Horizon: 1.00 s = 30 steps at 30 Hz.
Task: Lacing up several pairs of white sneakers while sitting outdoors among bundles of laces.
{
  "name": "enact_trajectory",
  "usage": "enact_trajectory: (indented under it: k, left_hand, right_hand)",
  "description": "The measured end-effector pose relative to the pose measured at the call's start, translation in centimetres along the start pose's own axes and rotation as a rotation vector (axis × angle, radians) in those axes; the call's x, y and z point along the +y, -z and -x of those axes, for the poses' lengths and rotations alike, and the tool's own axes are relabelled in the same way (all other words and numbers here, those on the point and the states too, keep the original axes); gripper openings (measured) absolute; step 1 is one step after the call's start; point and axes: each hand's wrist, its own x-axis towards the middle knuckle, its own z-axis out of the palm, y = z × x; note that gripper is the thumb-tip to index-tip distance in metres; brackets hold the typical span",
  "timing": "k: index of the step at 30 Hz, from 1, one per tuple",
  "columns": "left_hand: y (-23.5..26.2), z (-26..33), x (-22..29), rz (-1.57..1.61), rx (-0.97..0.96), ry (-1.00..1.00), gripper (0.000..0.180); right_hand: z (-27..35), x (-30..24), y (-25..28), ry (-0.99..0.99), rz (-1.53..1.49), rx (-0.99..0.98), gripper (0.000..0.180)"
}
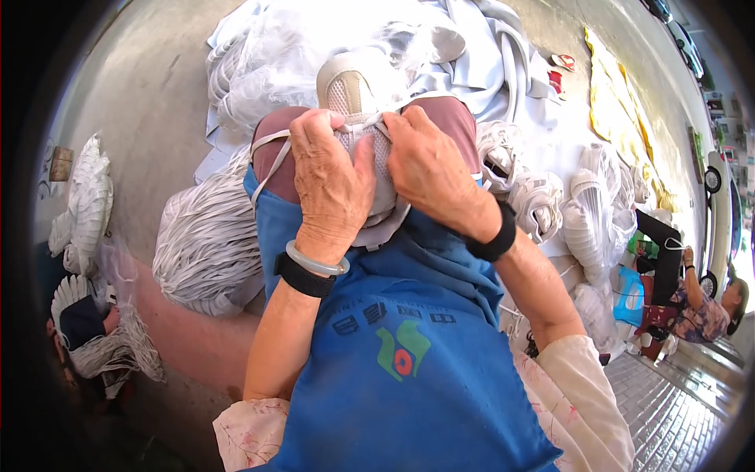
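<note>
A white and beige mesh sneaker [344,93] rests on my lap between my knees, its toe pointing away from me. My left hand [330,177] is over its left side, finger and thumb closed at the eyelets. My right hand [429,161] pinches the pale shoelace [376,123] at the right side of the lacing, near the toe. A loose length of lace loops out to the left past my left hand and hangs over my knee. My palms hide much of the tongue and the lower eyelets.
To the left hangs a thick bundle of white laces [208,236]. Laced white sneakers [501,153] stand right of my knee. Plastic-wrapped shoes [263,75] lie ahead. A blue apron [409,330] covers my lap. Another person [704,311] sits far right, near a yellow cloth [621,102].
</note>
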Motion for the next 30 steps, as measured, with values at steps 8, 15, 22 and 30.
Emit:
enact_trajectory:
  k: [8, 15, 22, 30]
  left_hand:
    - [-0.5, 1.0, -0.8, 0.02, 0.091, -0.068, 0.031]
    - [-0.2, 1.0, -0.8, 0.097, 0.106, 0.013, 0.022]
    - [0.3, 1.5, 0.3, 0.122, -0.001, -0.029, 0.019]
    - [0.1, 1.0, 0.4, 0.049, -0.058, -0.087, 0.015]
  right_hand:
    - [-0.7, 1.2, 2.0, 0.214, -0.216, -0.098, 0.022]
    - [-0.1, -0.4, 1.7, 0.149, -0.291, -0.082, 0.027]
    - [1.5, -0.4, 1.5, -0.097, -0.372, 0.042, 0.027]
    - [1.9, -1.1, 1.0, -0.061, -0.286, 0.129, 0.028]
